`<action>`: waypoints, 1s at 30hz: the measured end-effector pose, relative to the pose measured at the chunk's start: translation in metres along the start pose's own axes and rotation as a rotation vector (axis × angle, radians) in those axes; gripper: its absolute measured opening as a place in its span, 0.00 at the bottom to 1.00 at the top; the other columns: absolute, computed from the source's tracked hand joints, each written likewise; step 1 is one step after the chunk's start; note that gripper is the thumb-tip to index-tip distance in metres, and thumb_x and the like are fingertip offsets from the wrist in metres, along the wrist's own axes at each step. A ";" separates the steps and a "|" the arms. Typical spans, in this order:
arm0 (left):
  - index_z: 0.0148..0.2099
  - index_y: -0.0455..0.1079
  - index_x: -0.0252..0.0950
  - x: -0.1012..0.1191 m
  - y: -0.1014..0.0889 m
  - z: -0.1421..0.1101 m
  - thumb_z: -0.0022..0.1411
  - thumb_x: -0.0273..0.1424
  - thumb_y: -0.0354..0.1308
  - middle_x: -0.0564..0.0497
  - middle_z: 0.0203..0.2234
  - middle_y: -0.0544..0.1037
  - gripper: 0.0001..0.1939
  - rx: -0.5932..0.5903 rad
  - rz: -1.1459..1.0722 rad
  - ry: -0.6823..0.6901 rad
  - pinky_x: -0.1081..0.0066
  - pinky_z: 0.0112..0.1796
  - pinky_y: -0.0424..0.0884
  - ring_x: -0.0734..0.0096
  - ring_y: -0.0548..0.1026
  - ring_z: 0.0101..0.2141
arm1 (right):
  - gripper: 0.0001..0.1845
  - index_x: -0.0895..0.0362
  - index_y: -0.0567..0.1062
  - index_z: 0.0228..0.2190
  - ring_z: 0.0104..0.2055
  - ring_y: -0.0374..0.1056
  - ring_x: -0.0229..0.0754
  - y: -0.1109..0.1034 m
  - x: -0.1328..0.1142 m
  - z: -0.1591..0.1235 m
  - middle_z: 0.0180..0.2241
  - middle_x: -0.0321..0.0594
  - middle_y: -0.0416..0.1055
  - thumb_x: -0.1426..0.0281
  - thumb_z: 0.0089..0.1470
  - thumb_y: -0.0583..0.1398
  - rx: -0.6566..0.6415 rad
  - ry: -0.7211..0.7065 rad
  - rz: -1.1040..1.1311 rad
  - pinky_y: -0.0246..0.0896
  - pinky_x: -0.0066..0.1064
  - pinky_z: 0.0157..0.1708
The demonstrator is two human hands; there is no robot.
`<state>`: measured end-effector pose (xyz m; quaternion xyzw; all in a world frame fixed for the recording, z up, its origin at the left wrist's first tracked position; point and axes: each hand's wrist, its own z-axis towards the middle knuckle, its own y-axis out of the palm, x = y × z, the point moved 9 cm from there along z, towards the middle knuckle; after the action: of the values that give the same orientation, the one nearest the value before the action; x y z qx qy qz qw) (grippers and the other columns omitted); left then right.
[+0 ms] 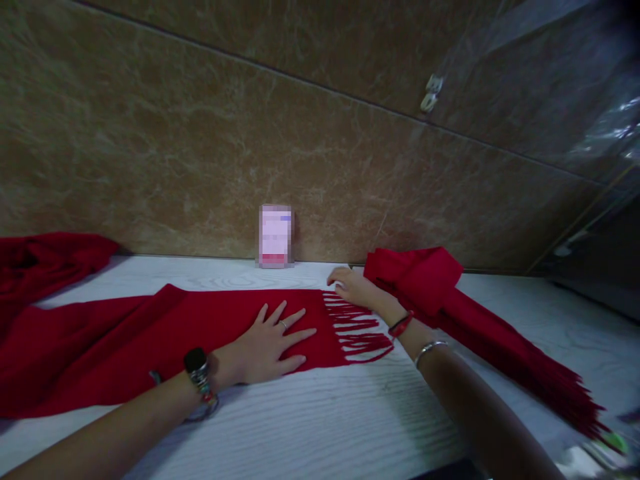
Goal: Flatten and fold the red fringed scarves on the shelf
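Observation:
A red scarf [200,327] lies spread lengthwise across the pale wood-grain table, with its fringe [357,327] fanned out at the right end. My left hand [273,343] rests flat on the cloth near that end, fingers spread. At the far corner, where the fringe begins, my right hand [353,285] has its fingers curled in on the scarf's edge. Its fingertips are small in view and partly hidden. Just right of this hand lies a second red scarf [420,280], folded over at the back, its fringed tail running toward the near right.
A brown marbled tile wall [200,147] rises behind the table [310,427]. Against it leans a small pixelated card or box [275,235]. Bunched red cloth [50,263] lies at far left. A white hook [431,93] is on the wall, and a dark object [595,267] stands at right.

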<state>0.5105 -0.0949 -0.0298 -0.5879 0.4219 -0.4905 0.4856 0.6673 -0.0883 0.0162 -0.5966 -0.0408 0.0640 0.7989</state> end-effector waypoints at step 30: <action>0.63 0.47 0.48 -0.067 -0.009 -0.018 0.62 0.49 0.35 0.49 0.62 0.47 0.29 0.121 0.100 -0.532 0.39 0.51 0.44 0.40 0.43 0.59 | 0.32 0.59 0.49 0.59 0.63 0.36 0.49 0.036 -0.040 -0.029 0.62 0.48 0.43 0.56 0.59 0.40 -0.094 0.122 -0.004 0.33 0.52 0.58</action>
<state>0.4821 -0.0309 -0.0309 -0.6445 0.2781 -0.3184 0.6371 0.6299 -0.1119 -0.0265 -0.6360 0.0038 0.0239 0.7713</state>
